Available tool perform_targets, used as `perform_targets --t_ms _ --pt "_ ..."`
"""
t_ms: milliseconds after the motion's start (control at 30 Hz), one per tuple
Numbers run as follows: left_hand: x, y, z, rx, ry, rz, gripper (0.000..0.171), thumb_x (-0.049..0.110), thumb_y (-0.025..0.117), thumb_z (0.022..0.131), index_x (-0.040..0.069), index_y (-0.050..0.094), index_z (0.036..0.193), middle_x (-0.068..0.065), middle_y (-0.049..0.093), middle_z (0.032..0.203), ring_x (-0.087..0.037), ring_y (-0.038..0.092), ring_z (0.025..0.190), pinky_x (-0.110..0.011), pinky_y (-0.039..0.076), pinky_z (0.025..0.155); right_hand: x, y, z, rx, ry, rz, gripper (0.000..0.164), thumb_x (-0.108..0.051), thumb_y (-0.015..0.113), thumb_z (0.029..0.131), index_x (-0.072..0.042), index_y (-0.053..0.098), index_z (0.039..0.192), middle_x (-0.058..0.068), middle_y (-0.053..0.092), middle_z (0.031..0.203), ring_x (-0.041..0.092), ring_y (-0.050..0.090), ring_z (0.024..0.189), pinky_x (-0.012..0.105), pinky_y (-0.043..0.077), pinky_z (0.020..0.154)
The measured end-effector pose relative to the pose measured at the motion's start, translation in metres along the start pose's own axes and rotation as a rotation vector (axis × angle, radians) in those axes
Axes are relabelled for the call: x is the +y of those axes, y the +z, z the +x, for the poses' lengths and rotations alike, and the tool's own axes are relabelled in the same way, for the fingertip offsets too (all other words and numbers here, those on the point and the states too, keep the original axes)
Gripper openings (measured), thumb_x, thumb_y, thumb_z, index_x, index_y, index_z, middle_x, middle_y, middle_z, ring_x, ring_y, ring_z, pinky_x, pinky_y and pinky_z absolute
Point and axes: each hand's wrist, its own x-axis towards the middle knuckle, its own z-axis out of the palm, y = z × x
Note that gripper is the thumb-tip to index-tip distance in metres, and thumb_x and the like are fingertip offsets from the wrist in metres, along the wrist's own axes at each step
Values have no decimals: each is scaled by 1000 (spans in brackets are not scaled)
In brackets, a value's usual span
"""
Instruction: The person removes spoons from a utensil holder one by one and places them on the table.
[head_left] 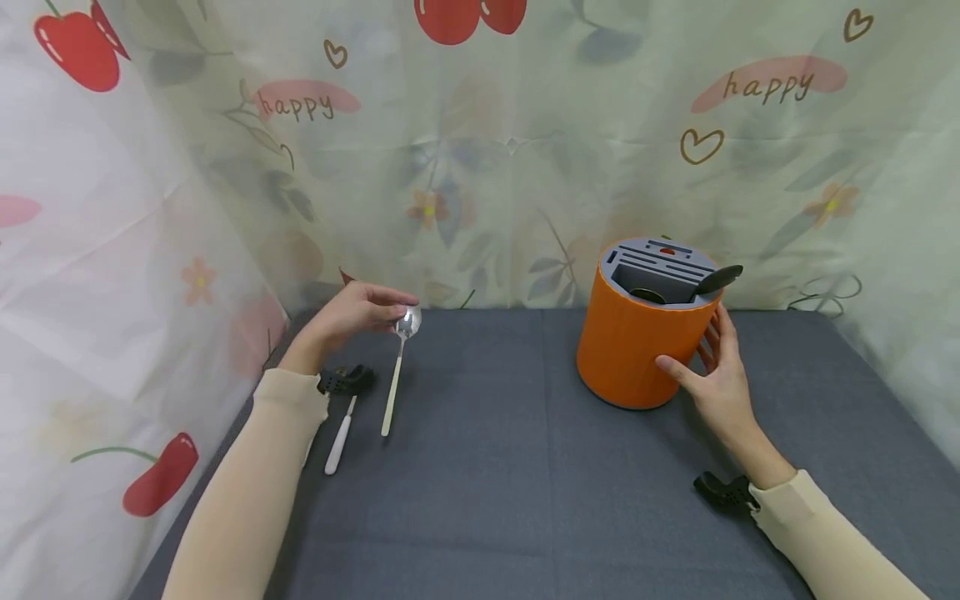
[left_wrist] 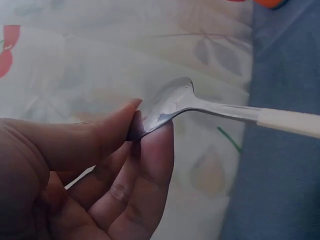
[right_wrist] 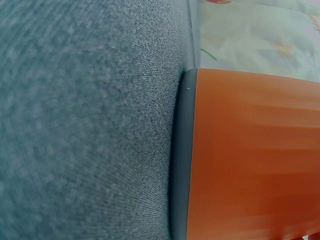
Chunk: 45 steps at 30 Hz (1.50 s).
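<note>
My left hand (head_left: 358,317) pinches a metal spoon (head_left: 394,379) by the bowl between thumb and fingers. Its cream handle hangs downward above the table. The left wrist view shows the thumb on the spoon's bowl (left_wrist: 167,102) and fingers beneath. My right hand (head_left: 720,387) holds the right side of an orange cylindrical knife block (head_left: 637,342), thumb at the front and fingers round the side. The block stands on the table, its grey slotted top holding a dark utensil (head_left: 720,279) that leans out to the right. The right wrist view shows the block's lower wall (right_wrist: 255,150).
A utensil with a white handle (head_left: 339,442) lies near my left wrist, its upper end hidden by the wrist camera (head_left: 347,381). A dark grey cloth (head_left: 480,483) covers the table. Patterned curtains (head_left: 480,167) hang behind and at the sides.
</note>
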Motion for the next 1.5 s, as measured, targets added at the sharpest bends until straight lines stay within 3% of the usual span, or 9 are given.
perform_targets --t_ms 200,300,600,800,1067,1267,1500 --pt "-18 11 0 -39 -51 10 35 10 61 106 -4 64 139 -20 64 138 -27 66 114 -46 57 98 3 0 0 1 -7 4 104 -4 76 95 -30 7 168 8 13 173 36 19 157 52 16 127" --pt "-25 13 0 -56 -54 12 35 9 60 106 -5 64 138 -21 64 138 -30 65 116 -47 57 97 3 0 0 2 -5 2 104 -4 76 95 -30 7 168 7 13 173 35 19 157 52 17 127" --pt "-49 16 -1 -65 -107 34 36 9 60 106 -6 63 139 -20 67 133 -16 69 97 -50 57 97 -1 0 0 -2 1 -7 102 -7 76 96 -35 9 167 3 14 173 33 20 157 50 17 128" --pt "-64 19 -2 -62 -159 56 35 9 55 109 -6 62 140 -21 63 139 -14 66 98 -52 54 100 -1 0 -1 0 1 -9 103 -7 76 96 -35 8 167 3 14 173 33 20 157 51 17 127" --pt "-72 20 -2 -53 -186 30 34 3 56 107 -9 62 138 -25 62 139 -17 65 102 -47 55 101 -1 1 -1 1 6 -14 102 -8 76 96 -36 7 167 3 14 173 34 19 157 52 17 127" --pt "-75 21 -1 -5 -201 64 33 2 56 106 -11 63 136 -26 64 134 -13 64 91 -34 58 87 2 1 1 -1 8 -17 103 -8 75 97 -31 5 168 7 12 173 37 18 157 54 16 127" --pt "-82 25 2 25 -234 60 30 1 58 105 -13 65 131 -26 65 134 -8 63 91 -23 57 79 2 1 1 1 7 -10 103 -7 75 96 -31 6 168 6 13 173 35 18 157 52 16 127"
